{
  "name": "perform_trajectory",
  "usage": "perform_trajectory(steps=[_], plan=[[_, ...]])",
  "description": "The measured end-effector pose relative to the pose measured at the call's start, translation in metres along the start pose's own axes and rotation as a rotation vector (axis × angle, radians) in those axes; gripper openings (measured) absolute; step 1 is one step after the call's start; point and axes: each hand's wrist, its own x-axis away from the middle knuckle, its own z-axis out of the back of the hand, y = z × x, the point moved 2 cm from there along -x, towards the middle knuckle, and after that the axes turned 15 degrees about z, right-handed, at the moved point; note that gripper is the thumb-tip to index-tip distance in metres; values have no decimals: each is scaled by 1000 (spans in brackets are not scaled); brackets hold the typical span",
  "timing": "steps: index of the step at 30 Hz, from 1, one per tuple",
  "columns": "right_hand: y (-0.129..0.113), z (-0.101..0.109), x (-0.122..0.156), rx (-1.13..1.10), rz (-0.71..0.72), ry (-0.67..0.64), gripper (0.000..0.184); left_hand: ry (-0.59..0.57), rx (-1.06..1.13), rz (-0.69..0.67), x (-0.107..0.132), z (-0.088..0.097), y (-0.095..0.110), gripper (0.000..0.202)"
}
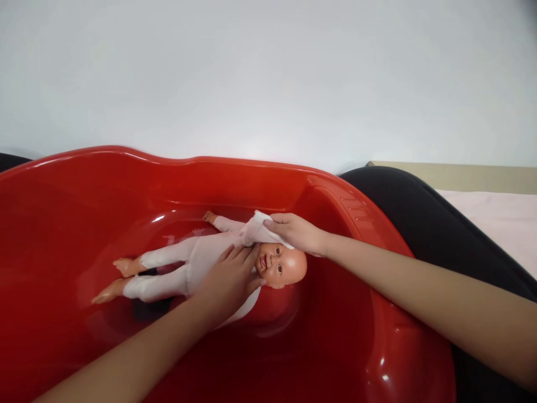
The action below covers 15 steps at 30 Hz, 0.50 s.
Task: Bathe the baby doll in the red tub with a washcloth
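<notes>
A bald baby doll [289,266] in pale, thin clothing lies on its back in a red plastic tub [235,176], head toward the right and bare feet toward the left. Across its upper chest and neck is my left hand [230,277], closed on the doll, fingers over the chest and thumb near the jaw. My right hand [300,232] pinches a white cloth [255,228] between thumb and fingers, at the far side of the doll's head. Part of the cloth touches the doll's cheek. My left hand hides the doll's near shoulder and arm.
The tub's raised rim curves around the doll, with a ribbed ledge [356,207] at the right end. A black padded surface [403,207] lies beyond it, beside a pale pink sheet [490,218]. Behind the tub rises a plain white wall [235,73].
</notes>
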Motion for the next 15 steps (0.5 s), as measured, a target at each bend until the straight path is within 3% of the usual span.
perform_trajectory(steps=[3,5,7,9,12,15], plan=[[0,1,-2,-299,-16,93,32,-13,15,-16,-1,1,1,43],[-3,6,-4,-248,15,162,33,-19,24,-5,-2,1,0,45],[-12,15,-5,58,63,212,36,-9,30,12,-2,-1,-2,54],[-26,24,-5,525,97,170,38,0,39,18,-1,-3,-3,64],[-46,32,2,1135,62,-65,33,-17,49,5,0,-4,-3,64],[-55,33,13,1333,-93,-302,28,-35,57,9,-1,-3,-1,61]])
